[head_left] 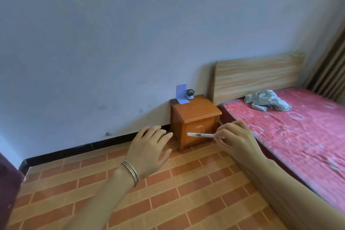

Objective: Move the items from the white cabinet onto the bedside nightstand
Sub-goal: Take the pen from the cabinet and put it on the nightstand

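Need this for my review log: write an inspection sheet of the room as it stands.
Surface: nightstand, wooden, beside the bed; things stand at the back of its top.
Job's things: white pen held in the air in front of the nightstand. On the nightstand are a blue bookend and a black mesh pen cup, both upright. The white cabinet is not in view.
Clutter: dark flat thing by the bookend, too small to identify; crumpled pale cloth on the red mattress.
Hands: right hand pinches the pen; left hand holds nothing, fingers relaxed, bangles on its wrist.
Cables: nothing seen.
Surroundings: wooden headboard, brick-pattern floor, pale wall.
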Action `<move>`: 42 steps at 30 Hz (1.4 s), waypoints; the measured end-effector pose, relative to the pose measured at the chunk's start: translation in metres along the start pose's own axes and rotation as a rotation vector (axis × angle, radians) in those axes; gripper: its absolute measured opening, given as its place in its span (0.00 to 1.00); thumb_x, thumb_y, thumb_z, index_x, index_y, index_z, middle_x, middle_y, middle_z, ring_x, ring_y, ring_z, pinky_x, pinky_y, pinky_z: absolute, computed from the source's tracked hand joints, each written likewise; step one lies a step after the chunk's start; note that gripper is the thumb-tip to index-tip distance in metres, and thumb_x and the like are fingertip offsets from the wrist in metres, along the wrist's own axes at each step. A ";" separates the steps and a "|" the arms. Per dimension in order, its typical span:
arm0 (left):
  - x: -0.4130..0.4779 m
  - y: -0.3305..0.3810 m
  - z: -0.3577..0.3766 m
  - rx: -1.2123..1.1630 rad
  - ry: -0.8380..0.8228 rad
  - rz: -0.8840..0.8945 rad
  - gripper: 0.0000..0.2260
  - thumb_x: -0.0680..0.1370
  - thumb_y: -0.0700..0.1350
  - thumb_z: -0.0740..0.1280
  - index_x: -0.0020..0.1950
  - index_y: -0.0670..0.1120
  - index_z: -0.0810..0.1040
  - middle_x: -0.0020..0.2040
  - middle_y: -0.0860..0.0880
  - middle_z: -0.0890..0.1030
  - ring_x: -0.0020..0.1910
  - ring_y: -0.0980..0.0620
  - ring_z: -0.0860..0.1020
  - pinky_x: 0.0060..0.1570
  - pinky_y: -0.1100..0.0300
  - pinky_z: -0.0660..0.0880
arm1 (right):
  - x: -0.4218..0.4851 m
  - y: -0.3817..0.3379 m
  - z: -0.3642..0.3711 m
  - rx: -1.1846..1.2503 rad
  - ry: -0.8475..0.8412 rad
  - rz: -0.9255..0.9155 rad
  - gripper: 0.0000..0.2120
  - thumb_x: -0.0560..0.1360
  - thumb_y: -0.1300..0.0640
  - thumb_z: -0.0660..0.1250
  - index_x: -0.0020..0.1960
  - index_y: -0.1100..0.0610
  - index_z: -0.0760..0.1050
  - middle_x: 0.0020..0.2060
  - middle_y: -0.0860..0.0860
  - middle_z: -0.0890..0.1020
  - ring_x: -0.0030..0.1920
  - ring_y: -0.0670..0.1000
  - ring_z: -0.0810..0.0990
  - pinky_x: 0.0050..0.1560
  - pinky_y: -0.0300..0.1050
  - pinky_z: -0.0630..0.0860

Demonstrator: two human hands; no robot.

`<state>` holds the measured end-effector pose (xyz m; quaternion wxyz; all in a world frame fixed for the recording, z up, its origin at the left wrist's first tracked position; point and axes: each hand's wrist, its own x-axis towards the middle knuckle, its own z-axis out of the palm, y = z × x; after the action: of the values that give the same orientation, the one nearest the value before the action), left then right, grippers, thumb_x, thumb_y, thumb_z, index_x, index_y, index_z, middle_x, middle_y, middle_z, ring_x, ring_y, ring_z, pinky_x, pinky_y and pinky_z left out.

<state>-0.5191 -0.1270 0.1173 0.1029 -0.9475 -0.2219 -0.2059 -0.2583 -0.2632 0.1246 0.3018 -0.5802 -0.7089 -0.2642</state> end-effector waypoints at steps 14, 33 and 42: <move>0.198 -0.149 0.106 -0.102 0.082 0.078 0.21 0.73 0.54 0.58 0.58 0.46 0.80 0.52 0.48 0.81 0.56 0.46 0.76 0.57 0.53 0.65 | 0.142 0.135 0.137 -0.036 -0.077 0.021 0.05 0.74 0.58 0.66 0.40 0.57 0.78 0.39 0.49 0.79 0.37 0.49 0.77 0.40 0.43 0.71; 0.474 -0.214 0.281 -0.110 -0.003 0.017 0.20 0.72 0.55 0.57 0.56 0.48 0.81 0.51 0.51 0.81 0.55 0.52 0.71 0.55 0.56 0.67 | 0.226 0.452 0.295 0.042 -0.129 0.163 0.02 0.70 0.61 0.69 0.41 0.56 0.77 0.39 0.49 0.79 0.37 0.48 0.77 0.39 0.43 0.72; 0.567 -0.244 0.391 -0.174 -0.154 -0.041 0.21 0.71 0.56 0.57 0.54 0.49 0.82 0.49 0.53 0.81 0.50 0.52 0.79 0.48 0.56 0.76 | 0.242 0.573 0.393 0.120 -0.195 0.391 0.08 0.68 0.67 0.74 0.41 0.56 0.78 0.38 0.48 0.79 0.39 0.38 0.71 0.40 0.39 0.70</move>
<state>-0.0346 0.4145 0.0403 -0.0013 -0.9611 -0.2297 -0.1532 0.2218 0.2890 0.0499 0.3111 -0.7102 -0.6234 -0.1006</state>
